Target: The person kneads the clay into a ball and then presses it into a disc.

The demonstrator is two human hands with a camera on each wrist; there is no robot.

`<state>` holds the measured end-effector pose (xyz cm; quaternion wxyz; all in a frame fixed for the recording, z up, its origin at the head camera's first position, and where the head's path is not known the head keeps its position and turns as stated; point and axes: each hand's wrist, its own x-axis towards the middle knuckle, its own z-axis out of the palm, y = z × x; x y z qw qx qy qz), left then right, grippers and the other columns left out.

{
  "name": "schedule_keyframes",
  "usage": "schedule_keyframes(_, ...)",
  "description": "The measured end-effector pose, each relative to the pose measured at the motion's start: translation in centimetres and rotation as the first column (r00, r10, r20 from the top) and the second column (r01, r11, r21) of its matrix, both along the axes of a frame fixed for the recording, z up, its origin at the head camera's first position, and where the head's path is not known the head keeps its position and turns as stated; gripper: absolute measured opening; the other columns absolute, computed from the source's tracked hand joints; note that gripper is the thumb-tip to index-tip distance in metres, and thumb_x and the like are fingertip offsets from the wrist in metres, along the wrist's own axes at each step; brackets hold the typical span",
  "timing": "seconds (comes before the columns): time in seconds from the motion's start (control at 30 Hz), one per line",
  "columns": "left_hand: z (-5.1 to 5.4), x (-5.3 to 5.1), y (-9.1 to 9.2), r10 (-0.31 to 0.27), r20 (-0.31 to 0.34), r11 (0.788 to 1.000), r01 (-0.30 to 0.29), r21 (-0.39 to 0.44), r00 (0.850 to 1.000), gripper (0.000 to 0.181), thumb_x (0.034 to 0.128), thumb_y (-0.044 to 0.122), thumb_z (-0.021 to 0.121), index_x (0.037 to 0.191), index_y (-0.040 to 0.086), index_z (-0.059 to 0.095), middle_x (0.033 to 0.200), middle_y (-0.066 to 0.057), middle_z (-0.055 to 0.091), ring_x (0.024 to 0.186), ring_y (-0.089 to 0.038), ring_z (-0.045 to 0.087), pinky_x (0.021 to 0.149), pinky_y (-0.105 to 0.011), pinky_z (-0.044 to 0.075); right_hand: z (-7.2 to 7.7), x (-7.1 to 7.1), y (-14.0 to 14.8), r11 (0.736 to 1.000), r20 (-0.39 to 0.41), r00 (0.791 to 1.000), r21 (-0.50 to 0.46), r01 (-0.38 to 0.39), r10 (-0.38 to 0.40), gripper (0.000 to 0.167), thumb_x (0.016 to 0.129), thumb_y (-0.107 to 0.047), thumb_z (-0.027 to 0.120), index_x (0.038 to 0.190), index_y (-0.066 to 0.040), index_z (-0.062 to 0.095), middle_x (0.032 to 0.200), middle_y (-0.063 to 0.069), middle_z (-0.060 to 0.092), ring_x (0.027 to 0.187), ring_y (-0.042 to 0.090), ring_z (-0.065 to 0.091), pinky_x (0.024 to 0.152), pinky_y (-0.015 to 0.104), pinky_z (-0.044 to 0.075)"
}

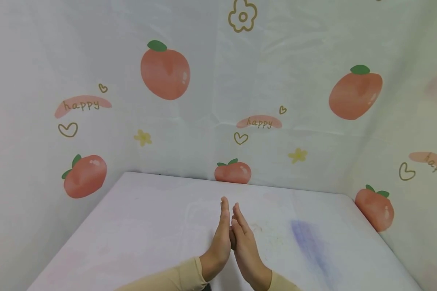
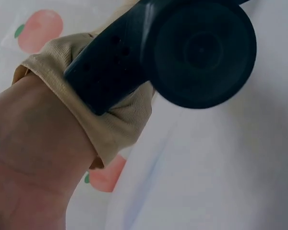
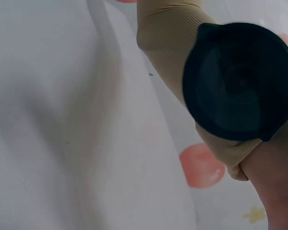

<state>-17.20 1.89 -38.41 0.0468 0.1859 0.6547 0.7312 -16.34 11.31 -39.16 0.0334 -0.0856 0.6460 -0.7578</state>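
Note:
In the head view a small dark brown lump (image 1: 233, 239) sits between the two palms, mostly hidden by them. My left hand (image 1: 221, 244) presses it from the left, fingers straight and pointing up. From the other side my right hand (image 1: 247, 247) presses against it, its fingers also extended. The fingertips of both hands stand slightly apart above the lump. What the lump is made of cannot be told. Each wrist view shows a bare wrist and beige sleeve, with neither the fingers nor the lump visible.
Below the hands lies a white table (image 1: 149, 226) with a blue-violet smear (image 1: 309, 242) at right. A white curtain (image 1: 204, 133) printed with red fruit surrounds it. Dark round devices (image 2: 201, 52) appear by the sleeves in both wrist views.

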Motion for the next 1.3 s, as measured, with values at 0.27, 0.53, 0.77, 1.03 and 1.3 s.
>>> schedule_keyframes(0.27,-0.1,-1.3,-1.5,-0.022,-0.040,0.985,0.015,-0.170,0.999,0.066,0.1051,0.049,0.018,0.156,0.010,0.002,0.163,-0.007,-0.002,0.150,-0.027,-0.005,0.117,-0.058,-0.002,-0.1,-0.1,1.0,0.998,0.002,1.000,-0.068,0.015,-0.015,0.059,0.106,-0.021,0.036,0.157,-0.011,0.006,0.118,0.006,0.051,0.065,0.000,0.033,0.068,0.013,0.035)
schedule_keyframes(0.53,0.2,-3.5,-5.6,-0.125,-0.126,0.737,0.007,-0.676,0.984,0.050,0.1036,0.039,0.039,0.141,0.007,0.048,0.136,-0.013,0.057,0.127,-0.029,0.053,0.104,-0.051,0.042,-0.1,0.3,2.8,0.998,0.015,0.999,-0.046,0.047,-0.047,0.064,0.104,-0.017,0.040,0.157,-0.013,0.004,0.163,0.013,0.003,0.144,0.028,0.013,0.083,0.015,0.040)
schedule_keyframes(0.77,0.7,-4.1,-8.1,-0.324,0.031,0.441,0.180,-0.879,0.946,0.048,0.1000,0.042,0.045,0.136,0.013,0.056,0.123,-0.005,0.066,0.117,-0.021,0.060,0.098,-0.046,0.047,-0.4,0.4,3.2,0.997,0.043,0.997,-0.026,0.072,-0.071,0.065,0.102,-0.014,0.044,0.156,-0.009,0.008,0.161,0.018,0.012,0.143,0.033,0.021,0.083,0.015,0.043)
schedule_keyframes(1.03,0.6,-4.2,-9.8,-0.332,0.105,0.388,0.237,-0.891,0.937,0.047,0.0994,0.044,0.047,0.137,0.017,0.056,0.125,-0.001,0.065,0.121,-0.020,0.057,0.103,-0.047,0.043,-0.7,-0.3,3.7,0.983,-0.007,0.999,0.177,0.053,-0.053,0.056,0.102,-0.013,0.045,0.153,-0.003,0.023,0.152,0.024,0.034,0.139,0.040,0.034,0.098,0.021,0.044)
schedule_keyframes(1.3,1.2,-4.2,-11.4,-0.287,0.080,0.453,0.209,-0.867,0.954,0.047,0.0998,0.043,0.047,0.136,0.014,0.056,0.128,-0.006,0.063,0.123,-0.026,0.056,0.103,-0.051,0.041,-1.5,-3.0,4.8,0.734,-0.096,0.982,0.677,-0.057,0.165,0.051,0.101,-0.010,0.047,0.150,-0.003,0.033,0.141,0.028,0.047,0.067,0.013,0.055,0.055,0.020,0.042)
